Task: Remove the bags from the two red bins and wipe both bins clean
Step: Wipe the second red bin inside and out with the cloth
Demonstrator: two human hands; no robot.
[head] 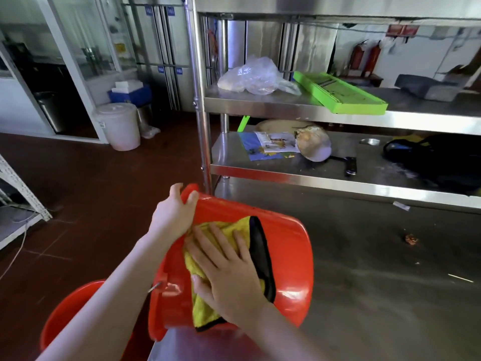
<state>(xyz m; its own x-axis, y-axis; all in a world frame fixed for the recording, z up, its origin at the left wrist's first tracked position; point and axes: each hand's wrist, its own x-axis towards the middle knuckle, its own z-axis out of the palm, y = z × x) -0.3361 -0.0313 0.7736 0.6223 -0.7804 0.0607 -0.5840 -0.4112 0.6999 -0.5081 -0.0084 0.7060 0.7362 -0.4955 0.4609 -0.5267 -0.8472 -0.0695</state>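
Note:
A red bin (289,259) lies tipped on its side on the steel table (377,282), its base turned away from me. My left hand (173,211) grips the bin's far edge at the upper left. My right hand (229,272) presses flat, fingers spread, on a yellow cloth (200,306) with a black border, spread over the bin's outer wall. A second red bin (69,312) stands lower at the bottom left, partly hidden by my left forearm. No bag shows in either bin.
A steel shelf rack (338,175) stands behind the table, holding a clear plastic bag (256,76), a green board (341,93), papers, a cap and a dark bag. A white lidded bucket (119,125) stands on the brown floor at the left.

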